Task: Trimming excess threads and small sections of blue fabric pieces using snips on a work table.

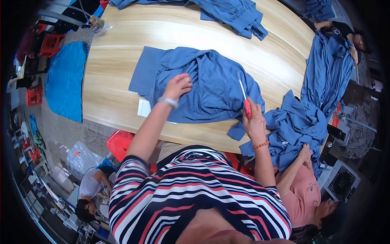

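Observation:
A blue garment (pixel 215 93) lies rumpled on the wooden table in front of me, its flat band toward the left. Above its middle is my left hand (pixel 178 86), fingers curled in; whatever they may pinch is too small to make out. My right hand (pixel 254 120) grips a red-handled tool (pixel 247 106) with a thin metal shaft, resembling a screwdriver, pointing away from me over the garment's right side. A white sheet (pixel 143 108) sticks out from under the garment's near left edge.
More blue garments (pixel 239 18) lie along the far edge of the wooden table (pixel 109 73). Others pile up (pixel 298 126) at the right, where a person in pink (pixel 300 195) handles them. Another person holds garments at the far right. A red stool (pixel 120 143) stands by the near left edge.

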A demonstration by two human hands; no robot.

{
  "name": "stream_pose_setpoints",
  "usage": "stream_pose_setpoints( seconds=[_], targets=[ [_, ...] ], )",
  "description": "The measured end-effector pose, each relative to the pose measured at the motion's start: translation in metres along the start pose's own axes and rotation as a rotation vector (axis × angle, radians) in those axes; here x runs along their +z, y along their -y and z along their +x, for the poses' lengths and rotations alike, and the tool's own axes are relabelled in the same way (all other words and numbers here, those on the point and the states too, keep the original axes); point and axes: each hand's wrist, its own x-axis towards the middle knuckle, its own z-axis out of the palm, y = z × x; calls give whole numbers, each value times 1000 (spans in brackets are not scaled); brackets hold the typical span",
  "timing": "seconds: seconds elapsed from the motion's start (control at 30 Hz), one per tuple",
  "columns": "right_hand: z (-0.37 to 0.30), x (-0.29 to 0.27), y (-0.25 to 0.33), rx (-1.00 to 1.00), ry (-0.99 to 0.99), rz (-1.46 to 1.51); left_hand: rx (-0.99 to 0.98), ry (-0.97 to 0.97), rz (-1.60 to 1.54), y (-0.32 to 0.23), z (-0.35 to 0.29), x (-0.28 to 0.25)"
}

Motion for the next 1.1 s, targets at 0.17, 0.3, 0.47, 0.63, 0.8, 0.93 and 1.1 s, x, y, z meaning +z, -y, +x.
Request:
stream_pose_setpoints(
  seconds=[0.17, 0.3, 0.47, 0.63, 0.8, 0.93, 1.1],
  targets=[
    [0, 1, 7, -90, 103, 76, -79, 30, -647, 4, 61, 40],
    [10, 16, -13, -49, 125, 54, 291, -232, -457, -8, 65, 26],
    [25, 36, -51, -25, 57, 96, 1053, -589, 683, -41, 81, -21],
    [27, 43, -58, 90, 114, 42, 781, -456, 1518, -65, 85, -47],
    [23, 50, -80, -17, 56, 34, 605, -301, 1422, -105, 79, -66],
    [16, 24, -76, -62, 83, 97, 532, -334, 1327, -167, 64, -94],
    [-2, 29, -60, -348, 98, 184, 949, -603, 1406, -145, 56, -115]
  ],
)
